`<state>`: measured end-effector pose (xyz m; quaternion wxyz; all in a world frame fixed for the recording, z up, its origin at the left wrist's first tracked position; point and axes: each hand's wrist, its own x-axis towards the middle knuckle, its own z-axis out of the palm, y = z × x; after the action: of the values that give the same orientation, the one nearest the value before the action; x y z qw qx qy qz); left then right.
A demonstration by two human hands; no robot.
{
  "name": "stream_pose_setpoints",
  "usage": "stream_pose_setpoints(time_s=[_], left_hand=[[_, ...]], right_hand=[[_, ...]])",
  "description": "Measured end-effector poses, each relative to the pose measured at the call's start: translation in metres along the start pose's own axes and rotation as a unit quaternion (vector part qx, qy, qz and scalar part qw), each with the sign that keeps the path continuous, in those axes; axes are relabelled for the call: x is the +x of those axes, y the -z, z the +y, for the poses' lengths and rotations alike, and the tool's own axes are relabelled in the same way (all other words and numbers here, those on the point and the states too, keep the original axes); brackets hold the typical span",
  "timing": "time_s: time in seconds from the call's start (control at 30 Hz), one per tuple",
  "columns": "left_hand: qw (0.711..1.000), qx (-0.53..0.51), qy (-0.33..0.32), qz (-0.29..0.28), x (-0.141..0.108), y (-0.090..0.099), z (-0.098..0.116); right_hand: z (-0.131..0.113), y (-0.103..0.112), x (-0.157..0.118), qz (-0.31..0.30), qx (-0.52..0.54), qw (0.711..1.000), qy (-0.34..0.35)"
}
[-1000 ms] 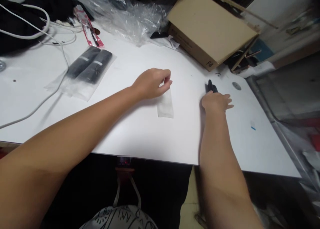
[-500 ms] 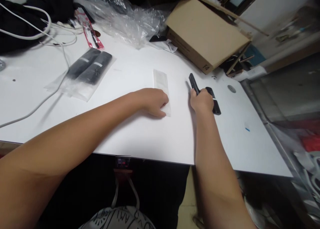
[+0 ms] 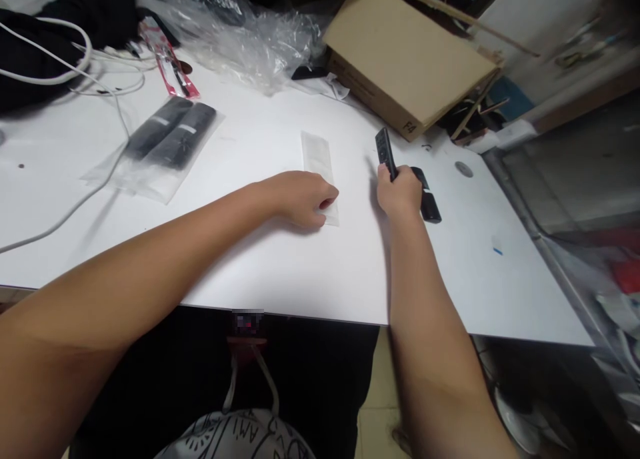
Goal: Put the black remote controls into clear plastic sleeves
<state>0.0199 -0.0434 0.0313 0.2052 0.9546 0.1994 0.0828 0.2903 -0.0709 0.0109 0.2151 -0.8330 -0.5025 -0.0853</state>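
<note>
A black remote control (image 3: 385, 153) is gripped in my right hand (image 3: 400, 191), its far end pointing away from me and its buttons facing up. Just beyond that hand, a second black item (image 3: 430, 207) with a white band lies on the table, partly covered by my fingers. My left hand (image 3: 306, 199) is closed over the near part of a thin, translucent white plastic sleeve (image 3: 317, 153). The sleeve lies flat, and its far end sticks out past my knuckles. My left fingertips are mostly hidden.
On the left, a clear bag (image 3: 173, 135) holds black banded items. Behind it are a red-and-clear package (image 3: 170, 62), white cables (image 3: 113, 92) and crumpled plastic (image 3: 260, 45). A cardboard box (image 3: 405, 52) stands at the back right. A grey disc (image 3: 464, 169) is set in the white table (image 3: 300, 279).
My right hand has raised and turned the remote control slightly, so its button face shows more. My left hand stays on the sleeve with its fingers curled a little more.
</note>
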Motion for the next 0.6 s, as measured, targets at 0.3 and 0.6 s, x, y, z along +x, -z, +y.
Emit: stream_pose_setpoints(time_s=[0.3, 0.6], left_hand=[[0.999, -0.032, -0.018, 0.016, 0.001, -0.004, -0.007], [0.979, 0.049, 0.029, 0.195, 0.007, -0.006, -0.011]], right_hand=[[0.0, 0.0, 0.0, 0.0, 0.019, 1.0, -0.001], [-0.009, 0.007, 0.001, -0.152, 0.404, 0.893, -0.128]])
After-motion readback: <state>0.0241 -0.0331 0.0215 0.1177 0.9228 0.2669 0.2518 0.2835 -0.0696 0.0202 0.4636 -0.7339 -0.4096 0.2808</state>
